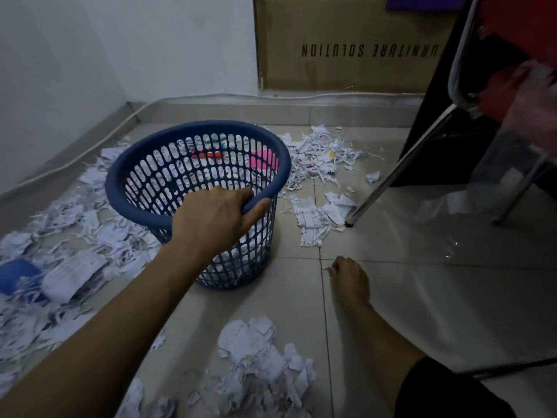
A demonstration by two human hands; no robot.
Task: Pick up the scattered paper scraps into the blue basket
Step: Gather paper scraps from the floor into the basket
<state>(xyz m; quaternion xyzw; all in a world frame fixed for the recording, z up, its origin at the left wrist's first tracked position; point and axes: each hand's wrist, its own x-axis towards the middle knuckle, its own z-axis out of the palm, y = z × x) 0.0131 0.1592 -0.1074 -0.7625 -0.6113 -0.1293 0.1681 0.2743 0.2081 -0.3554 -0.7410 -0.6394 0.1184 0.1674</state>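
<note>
The blue basket [141, 164] stands on the tiled floor, tipped toward me, with paper and something pink and red inside. My left hand [211, 218] grips its near rim, fingers over the edge and thumb outside. Paper scraps lie all around: a wide spread on the left [90, 233], a pile behind the basket on the right [319, 155], a small pile by the chair leg [316, 215], and a heap close to me [259, 351]. My right hand [533, 101] is a blur at the right edge beside the red chair seat; I cannot make out its fingers.
A metal-legged chair with a red seat [398, 164] stands at the right. My bare foot [351, 279] rests on the tiles. A cardboard box [346, 40] leans at the back wall. A blue object [18, 276] lies among scraps at far left. A cable runs along the skirting.
</note>
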